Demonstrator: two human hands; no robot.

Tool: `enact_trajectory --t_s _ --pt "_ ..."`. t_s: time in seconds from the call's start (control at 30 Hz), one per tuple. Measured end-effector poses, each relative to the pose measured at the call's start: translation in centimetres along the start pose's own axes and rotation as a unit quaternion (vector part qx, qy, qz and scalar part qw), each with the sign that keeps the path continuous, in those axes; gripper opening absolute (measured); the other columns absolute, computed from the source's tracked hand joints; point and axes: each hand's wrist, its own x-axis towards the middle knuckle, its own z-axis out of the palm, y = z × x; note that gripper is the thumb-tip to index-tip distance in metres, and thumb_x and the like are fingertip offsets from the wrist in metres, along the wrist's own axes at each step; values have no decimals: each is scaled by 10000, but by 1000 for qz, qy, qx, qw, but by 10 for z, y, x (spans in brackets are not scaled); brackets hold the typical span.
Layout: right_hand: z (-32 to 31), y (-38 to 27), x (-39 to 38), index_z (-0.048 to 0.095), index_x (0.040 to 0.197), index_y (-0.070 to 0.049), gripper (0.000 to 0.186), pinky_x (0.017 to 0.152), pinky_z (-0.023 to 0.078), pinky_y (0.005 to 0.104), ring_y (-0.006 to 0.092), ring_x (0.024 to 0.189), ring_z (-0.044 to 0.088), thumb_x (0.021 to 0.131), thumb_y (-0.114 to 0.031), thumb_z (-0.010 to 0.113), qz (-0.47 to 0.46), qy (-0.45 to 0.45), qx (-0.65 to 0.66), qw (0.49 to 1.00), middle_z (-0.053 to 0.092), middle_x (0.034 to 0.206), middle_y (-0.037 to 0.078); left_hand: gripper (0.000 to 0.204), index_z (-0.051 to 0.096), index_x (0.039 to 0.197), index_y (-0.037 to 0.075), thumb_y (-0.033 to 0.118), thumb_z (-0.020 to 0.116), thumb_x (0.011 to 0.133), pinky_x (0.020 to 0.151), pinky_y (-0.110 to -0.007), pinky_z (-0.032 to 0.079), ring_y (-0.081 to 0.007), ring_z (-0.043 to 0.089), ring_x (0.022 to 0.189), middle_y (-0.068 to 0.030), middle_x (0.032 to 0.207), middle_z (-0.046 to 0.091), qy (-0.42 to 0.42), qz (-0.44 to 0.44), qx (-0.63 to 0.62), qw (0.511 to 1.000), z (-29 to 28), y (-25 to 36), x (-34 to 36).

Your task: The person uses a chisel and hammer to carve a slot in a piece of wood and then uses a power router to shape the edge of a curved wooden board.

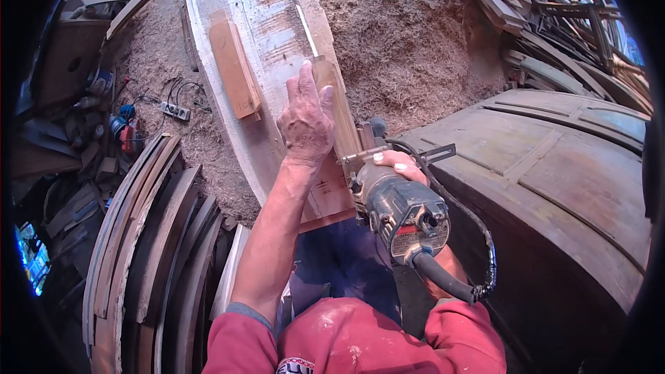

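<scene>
Workbench [277, 73]: hands [306, 128] on wood [345, 123], router [407, 211].

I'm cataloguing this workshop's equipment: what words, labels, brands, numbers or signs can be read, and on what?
I don't transcribe lettering; here's where it stands.
Power tool: red-and-dark end label, fine print too small to read.
Red shirt: bold lettering, cut off by the picture's edge.
Wooden block: faint handwritten-looking marks.
Wide board: small dark mark, unreadable.

The place around me is a woodworking workshop. Wood shavings [402, 48] lie in thick heaps, many curved boards [165, 232] are gathered close together, one big panelled wooden piece [589, 176] is near, and a corded power tool [400, 208] is held among them.
</scene>
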Motion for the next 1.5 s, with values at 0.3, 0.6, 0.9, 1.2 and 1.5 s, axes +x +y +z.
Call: enact_trajectory --t_s 0.3,0.6,0.9,1.2,1.5 --pt "12 20 16 416 1353 -127 739 1007 488 467 330 1145 620 760 -131 857 -50 -2 12 999 597 1289 183 442 469 1419 59 111 534 985 691 -496 567 -412 714 867 -232 1140 672 17 -32 -50 998 -2 -8 2" --pt "16 14 26 400 1422 -113 684 1010 502 490 364 1187 593 869 -197 795 -16 -4 -9 1000 572 1303 240 345 503 1343 54 66 535 1000 733 -539 559 -484 697 872 -294 988 698 -81 -99 -173 977 -20 -8 13" --pt "25 26 62 397 1423 -93 756 1014 500 456 319 1184 590 814 -185 834 59 44 15 997 576 1293 198 287 547 1296 15 23 470 1019 781 -534 560 -473 695 949 -304 1011 697 -84 -74 -227 967 -26 -14 20" --pt "34 39 84 393 1426 -70 837 1018 499 417 269 1179 586 752 -172 878 110 80 33 990 581 1281 151 686 260 1575 -38 -33 504 933 955 -400 519 -347 639 1073 -214 1171 604 -170 -83 -270 944 -50 -24 -26" --pt "37 29 97 390 1428 -47 917 1022 497 378 219 1175 582 690 -159 923 157 68 107 979 586 1270 104 984 268 1554 -68 144 824 770 1032 -489 418 -393 495 1253 -210 1430 438 -215 -58 -126 967 -63 5 -63"
